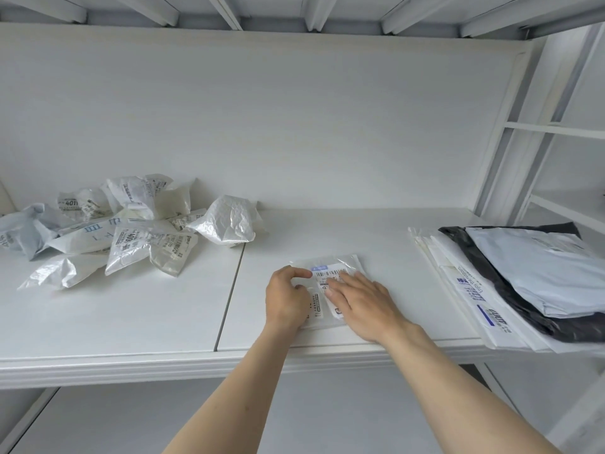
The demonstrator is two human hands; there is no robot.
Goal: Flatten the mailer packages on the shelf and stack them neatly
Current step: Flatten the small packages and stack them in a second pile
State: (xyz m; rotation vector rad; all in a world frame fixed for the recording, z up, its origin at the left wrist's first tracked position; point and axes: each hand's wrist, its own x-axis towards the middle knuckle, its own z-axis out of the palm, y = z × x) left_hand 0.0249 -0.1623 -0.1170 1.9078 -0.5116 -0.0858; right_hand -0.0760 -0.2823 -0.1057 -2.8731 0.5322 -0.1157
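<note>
Clear mailer (330,286) flat on shelf (131,322), barcode label up, print illegible. Right hand (361,306) presses it flat-fingered; left hand (288,301) curled, seemingly pinching it. Stack (510,283) right of it reads "Enjoy".

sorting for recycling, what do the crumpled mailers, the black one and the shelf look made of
Crumpled mailers: thin plastic film, probably; glossy, sharp creases.
Black one: likely smooth poly film with a soft sheen.
Shelf: white matte board, possibly painted wood or laminate; material unclear.
</note>
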